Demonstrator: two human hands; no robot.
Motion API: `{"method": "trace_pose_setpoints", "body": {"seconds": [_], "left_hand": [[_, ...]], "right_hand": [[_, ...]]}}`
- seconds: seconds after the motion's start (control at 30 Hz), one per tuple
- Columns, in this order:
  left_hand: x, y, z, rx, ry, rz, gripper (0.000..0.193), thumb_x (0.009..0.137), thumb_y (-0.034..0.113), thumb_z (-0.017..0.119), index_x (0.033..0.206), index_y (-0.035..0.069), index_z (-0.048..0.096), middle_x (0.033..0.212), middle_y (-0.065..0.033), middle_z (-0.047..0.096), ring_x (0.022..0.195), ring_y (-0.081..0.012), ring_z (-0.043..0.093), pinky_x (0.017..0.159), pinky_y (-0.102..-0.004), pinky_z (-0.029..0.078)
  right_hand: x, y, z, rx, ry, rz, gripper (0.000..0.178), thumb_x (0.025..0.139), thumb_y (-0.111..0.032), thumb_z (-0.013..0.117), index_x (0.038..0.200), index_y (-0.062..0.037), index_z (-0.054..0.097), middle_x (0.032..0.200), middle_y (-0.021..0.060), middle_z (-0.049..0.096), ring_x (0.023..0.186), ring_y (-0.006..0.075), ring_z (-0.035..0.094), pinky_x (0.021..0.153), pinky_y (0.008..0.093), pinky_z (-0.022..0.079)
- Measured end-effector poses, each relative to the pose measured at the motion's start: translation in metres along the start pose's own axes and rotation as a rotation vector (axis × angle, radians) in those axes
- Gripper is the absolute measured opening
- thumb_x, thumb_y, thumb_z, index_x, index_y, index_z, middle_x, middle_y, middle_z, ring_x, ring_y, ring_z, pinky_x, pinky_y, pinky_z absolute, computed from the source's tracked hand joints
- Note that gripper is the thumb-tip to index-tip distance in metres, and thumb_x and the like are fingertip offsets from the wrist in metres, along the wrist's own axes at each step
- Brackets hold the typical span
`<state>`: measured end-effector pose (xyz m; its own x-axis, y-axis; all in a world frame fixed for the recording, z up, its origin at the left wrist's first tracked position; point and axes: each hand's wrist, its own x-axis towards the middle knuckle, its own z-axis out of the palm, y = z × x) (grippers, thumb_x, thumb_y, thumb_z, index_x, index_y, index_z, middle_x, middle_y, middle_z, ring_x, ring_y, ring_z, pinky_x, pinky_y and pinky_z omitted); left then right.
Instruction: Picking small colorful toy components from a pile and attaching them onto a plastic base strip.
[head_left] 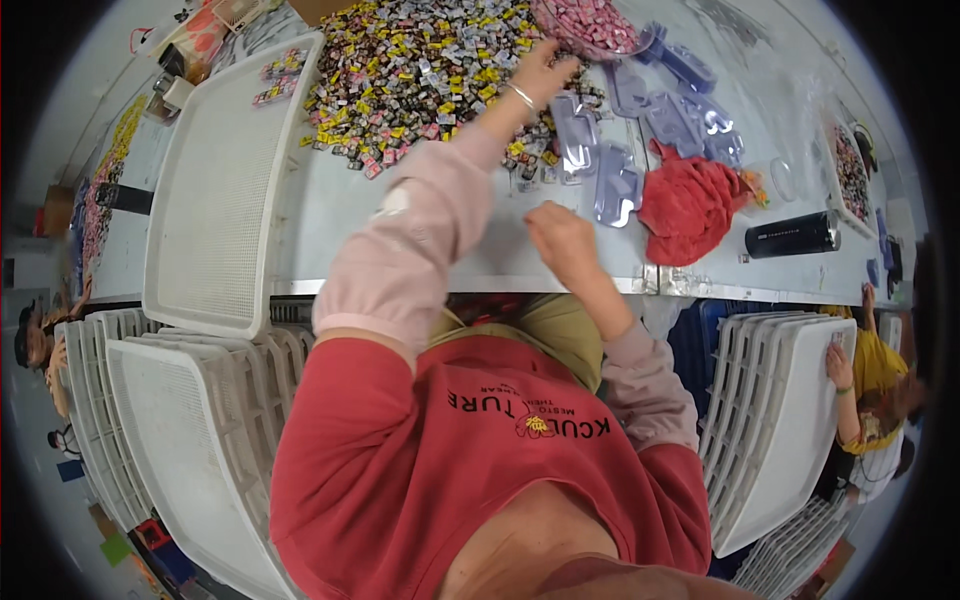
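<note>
My left hand (544,74) reaches far over the table to the right side of a heap of small wrapped pieces (415,85) in black, yellow, pink and silver. Its fingers look spread and slightly blurred, close to a clear bowl (632,50) of pink wrapped pieces. Nearer the table's front edge, my right hand (563,240) is held with fingers curled together; whatever they hold, if anything, is hidden. Just beyond it lie translucent bluish-purple plastic trays (618,188), with several more (672,122) farther right. A crumpled red cloth (690,205) rests to the right of that hand.
A large white mesh tray (215,190) at left carries a few small filled packs (276,91) and overhangs the front edge. A dark bottle (793,236) lies at right. Stacks of white trays (190,440) (775,420) flank me below. Another person in yellow (880,375) is at right.
</note>
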<state>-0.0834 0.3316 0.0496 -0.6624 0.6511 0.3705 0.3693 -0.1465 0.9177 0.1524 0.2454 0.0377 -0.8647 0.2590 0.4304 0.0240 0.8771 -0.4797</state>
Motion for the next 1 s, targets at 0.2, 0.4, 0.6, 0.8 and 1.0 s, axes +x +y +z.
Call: {"method": "trace_pose_setpoints", "body": {"seconds": [0.2,0.4,0.6,0.8,1.0], "left_hand": [[-0.058,0.063,-0.132,-0.022,-0.073,-0.050,0.029,0.094,0.018,0.056,0.118,0.003,0.062,0.101,-0.0058,0.068,0.090,-0.0106,0.064,0.078,-0.0234,0.050],[-0.210,0.029,-0.226,0.378,0.144,-0.172,0.021,0.093,0.013,0.056,0.109,0.004,0.065,0.095,-0.0067,0.067,0.083,-0.0125,0.062,0.074,-0.0248,0.049],[-0.272,0.028,-0.198,0.729,0.134,0.058,0.024,0.078,0.012,0.066,0.101,0.009,0.066,0.108,-0.0079,0.061,0.097,-0.0246,0.055,0.083,-0.0360,0.045],[-0.280,0.021,-0.198,0.828,-0.009,0.171,0.029,0.071,0.015,0.074,0.099,0.012,0.067,0.110,-0.0063,0.058,0.099,-0.0273,0.051,0.085,-0.0384,0.041],[-0.285,0.015,-0.189,0.575,0.100,0.052,0.022,0.072,0.002,0.067,0.094,0.004,0.063,0.100,-0.0102,0.057,0.094,-0.0306,0.053,0.080,-0.0396,0.044]], "right_hand": [[0.021,-0.039,0.093,0.069,-0.090,-0.213,0.010,0.073,-0.004,0.063,0.082,-0.0057,0.061,0.084,0.0107,0.059,0.078,0.0314,0.060,0.065,0.0403,0.051],[0.041,0.015,0.050,0.012,0.121,0.075,0.014,0.078,-0.009,0.067,0.092,-0.0054,0.066,0.086,0.0118,0.063,0.082,0.0313,0.062,0.069,0.0413,0.051],[0.034,0.034,0.051,-0.242,0.051,0.234,0.030,0.074,-0.017,0.076,0.098,-0.0042,0.062,0.091,0.0127,0.062,0.079,0.0327,0.062,0.068,0.0423,0.049],[0.047,-0.005,0.060,0.400,-0.038,0.271,0.025,0.074,-0.011,0.076,0.095,-0.0037,0.064,0.086,0.0098,0.061,0.067,0.0196,0.059,0.064,0.0306,0.050],[0.071,-0.052,0.114,0.439,-0.141,0.002,0.023,0.072,-0.006,0.075,0.091,-0.0023,0.063,0.087,0.0083,0.061,0.071,0.0214,0.060,0.065,0.0304,0.050]]}}
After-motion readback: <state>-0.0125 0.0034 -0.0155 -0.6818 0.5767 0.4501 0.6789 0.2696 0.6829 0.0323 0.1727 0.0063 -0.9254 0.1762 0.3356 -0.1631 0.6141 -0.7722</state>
